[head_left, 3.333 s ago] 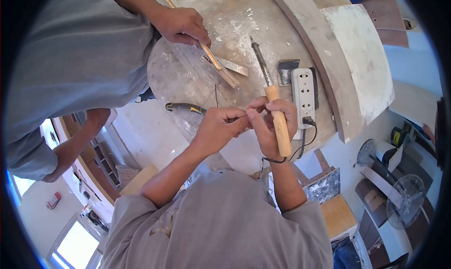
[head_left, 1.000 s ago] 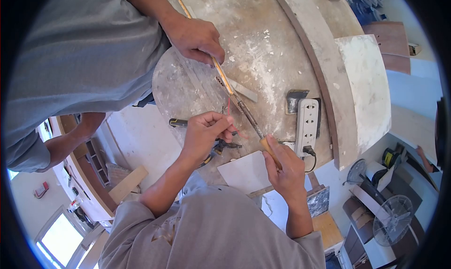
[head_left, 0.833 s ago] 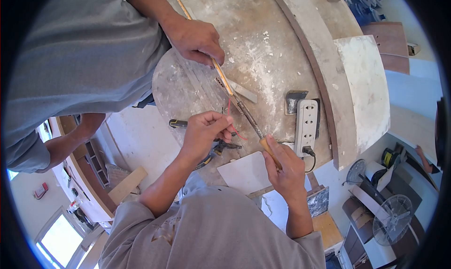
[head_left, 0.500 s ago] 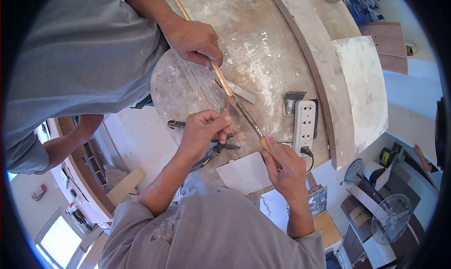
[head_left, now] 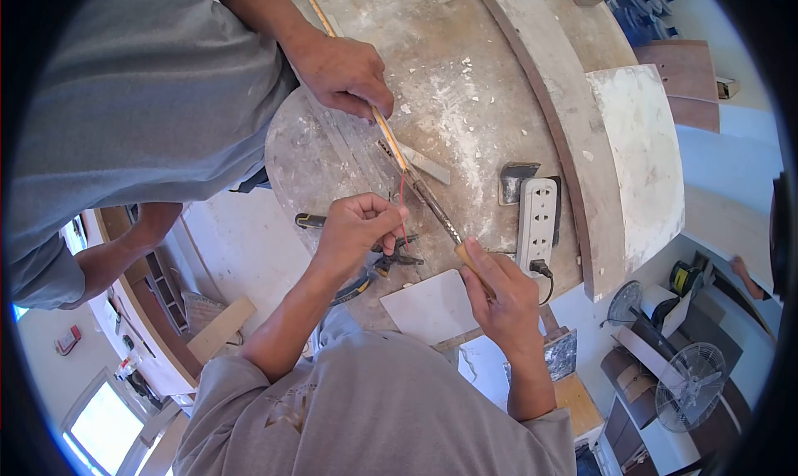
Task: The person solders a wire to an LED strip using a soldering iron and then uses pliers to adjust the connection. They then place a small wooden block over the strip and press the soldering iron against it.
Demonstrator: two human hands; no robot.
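Note:
My left hand (head_left: 362, 231) pinches a thin red wire (head_left: 402, 195) between thumb and fingertips. The wire rises to the end of a narrow yellowish strip, possibly an LED strip (head_left: 387, 135). In my right hand (head_left: 505, 293) is a soldering iron (head_left: 434, 205), gripped by its wooden handle; its metal shaft points up and left, with the tip right at the strip's end, where the wire meets it. Another person's hand (head_left: 345, 73) presses the strip from above with closed fingers. Pliers (head_left: 391, 262) lie beside my left hand.
A white power strip (head_left: 539, 222) with a black plug stands right of the iron. A white board (head_left: 432, 307) lies at the table's near edge. A yellow-and-black tool handle (head_left: 311, 221) is on the left. A curved wooden piece (head_left: 557, 102) borders the right side.
The red wire's loose lower end has swung left and hangs straighter beneath my left fingers. My hands, the iron and the other person's hand stay almost in place.

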